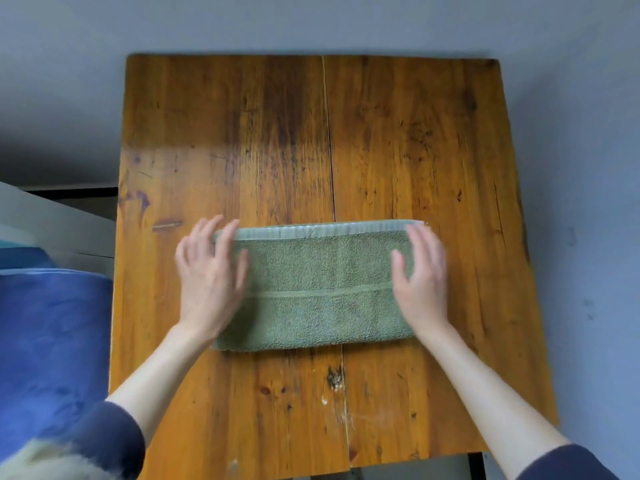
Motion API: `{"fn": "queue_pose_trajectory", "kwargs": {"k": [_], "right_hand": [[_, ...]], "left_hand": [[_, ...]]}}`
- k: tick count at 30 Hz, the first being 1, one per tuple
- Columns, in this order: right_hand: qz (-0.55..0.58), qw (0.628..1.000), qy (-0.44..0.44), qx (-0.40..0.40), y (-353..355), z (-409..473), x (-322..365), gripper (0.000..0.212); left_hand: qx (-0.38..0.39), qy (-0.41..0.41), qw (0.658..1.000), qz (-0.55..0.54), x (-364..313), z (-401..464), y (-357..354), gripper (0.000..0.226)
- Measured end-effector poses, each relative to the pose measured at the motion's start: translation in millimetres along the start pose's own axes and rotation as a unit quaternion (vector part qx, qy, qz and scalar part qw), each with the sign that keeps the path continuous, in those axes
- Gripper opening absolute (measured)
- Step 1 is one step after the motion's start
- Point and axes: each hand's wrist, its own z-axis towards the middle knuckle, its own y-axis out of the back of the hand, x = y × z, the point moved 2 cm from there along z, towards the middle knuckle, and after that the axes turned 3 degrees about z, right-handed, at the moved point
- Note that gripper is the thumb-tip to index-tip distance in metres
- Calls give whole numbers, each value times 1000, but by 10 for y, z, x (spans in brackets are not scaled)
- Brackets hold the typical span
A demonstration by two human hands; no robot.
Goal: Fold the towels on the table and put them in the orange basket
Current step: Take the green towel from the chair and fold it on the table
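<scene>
A green towel point(318, 289), folded into a long rectangle, lies flat across the middle of the wooden table point(398, 140). My left hand point(211, 275) rests over the towel's left end with fingers spread. Over the right end is my right hand point(420, 282), fingers also apart. Both hands look slightly blurred and neither grips the cloth. No orange basket shows in this view.
A blue fabric mass point(52, 341) sits off the table's left edge, with a white panel point(52, 216) behind it. Grey floor surrounds the table. A crack runs down the tabletop's middle.
</scene>
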Motion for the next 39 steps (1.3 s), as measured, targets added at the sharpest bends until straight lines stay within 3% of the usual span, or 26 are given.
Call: {"fn": "queue_pose_trajectory", "kwargs": {"k": [2,4,7,13,25,28,31,33,39], "right_hand": [[-70,988,116,72,-241,-181,158,48],[-117,972,173,111,-477,-308,245,50],[-163,971,133,109,-614,-286,97,54],[-193,978,54,65,-414,-73,-339,59],[-179,979,70,71,-419,-237,-220,55],[-163,978,105,77,-432,-364,-19,57],[-175,957,190,130,-620,-564,224,54],[-196,942,221,159,-761,-638,322,54],[-239,935,196,174,-908,-674,312,54]], "left_hand": [[43,-95,994,30,-249,-139,-164,49],[79,-138,986,47,-452,-217,-360,54],[104,-133,983,73,-452,-179,-584,60],[73,-108,989,64,53,-125,-539,63],[79,-79,994,5,154,-389,-434,52],[15,-14,999,-43,222,-503,-299,43],[-30,121,986,-110,311,-684,-193,40],[-17,184,976,-113,357,-763,-187,34],[51,292,943,-148,361,-659,-258,25]]}}
